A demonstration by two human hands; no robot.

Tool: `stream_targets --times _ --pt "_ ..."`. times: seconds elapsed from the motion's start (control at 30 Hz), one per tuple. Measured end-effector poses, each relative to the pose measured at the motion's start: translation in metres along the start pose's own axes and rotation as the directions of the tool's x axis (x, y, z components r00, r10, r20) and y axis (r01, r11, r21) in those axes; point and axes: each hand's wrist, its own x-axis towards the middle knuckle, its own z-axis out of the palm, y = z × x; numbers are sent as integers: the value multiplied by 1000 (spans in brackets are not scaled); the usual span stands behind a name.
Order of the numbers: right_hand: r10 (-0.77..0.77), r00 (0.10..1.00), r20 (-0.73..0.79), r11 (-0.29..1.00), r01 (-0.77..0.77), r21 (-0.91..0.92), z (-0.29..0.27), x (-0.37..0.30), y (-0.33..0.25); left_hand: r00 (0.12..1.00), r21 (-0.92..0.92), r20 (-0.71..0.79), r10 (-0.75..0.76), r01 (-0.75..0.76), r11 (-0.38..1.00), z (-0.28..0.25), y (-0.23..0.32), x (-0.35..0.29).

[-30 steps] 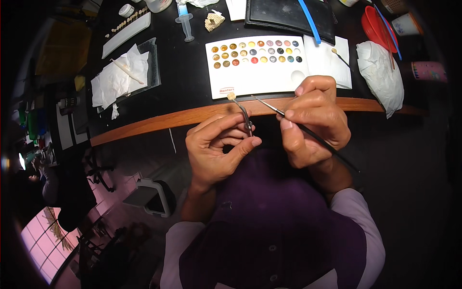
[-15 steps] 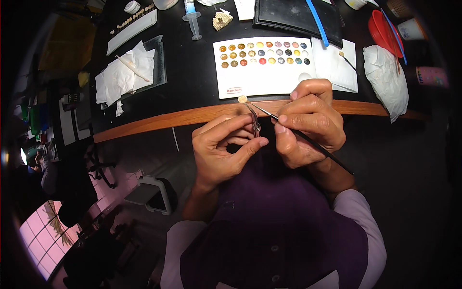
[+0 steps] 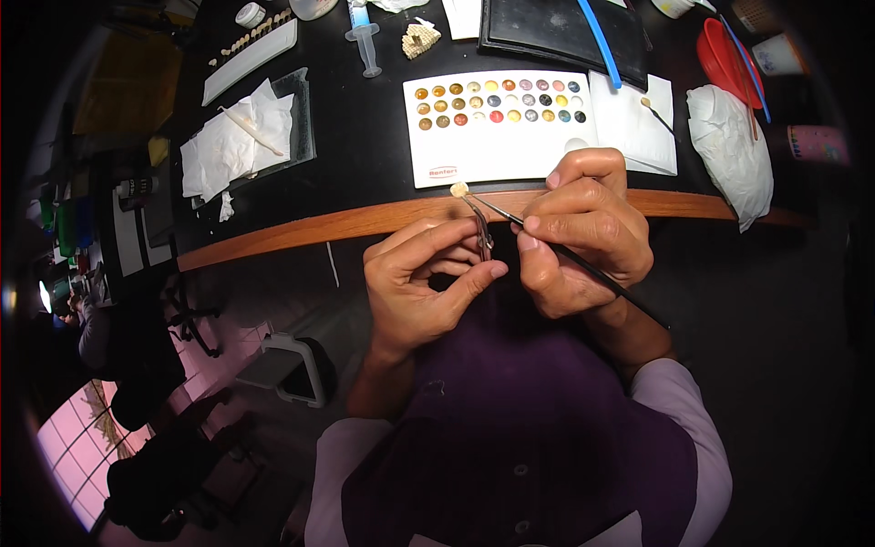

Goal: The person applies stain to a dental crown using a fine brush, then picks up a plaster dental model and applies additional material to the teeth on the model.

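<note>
My left hand pinches curved metal tweezers between thumb and fingers. At their tip sits a small cream tooth crown, just over the table's wooden front edge. From the right, my right hand grips a thin dark paintbrush like a pen. The brush's fine tip reaches to the crown's right side; whether it touches cannot be made out. Behind both hands lies a white palette with rows of round colour wells in brown, yellow, red, blue and grey.
A white paper pad with a small brush-like piece lies right of the palette, near a crumpled white bag and a red bowl. Tissue, a syringe, a white tray of tooth samples and a black case also lie there.
The crown has turned a little and sits slightly lower. My right hand and the brush have shifted a touch to the left; my left hand stays nearly still.
</note>
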Motion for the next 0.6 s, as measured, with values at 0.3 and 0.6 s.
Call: stream_targets --times 0.3,0.6 --pt "14 1000 9 1000 -14 12 -4 0 -1 1000 32 5 5 -6 999 -1 -1 0" --pt "28 999 18 999 -29 34 -7 -1 -2 998 185 -14 68 -64 981 -3 0 1"
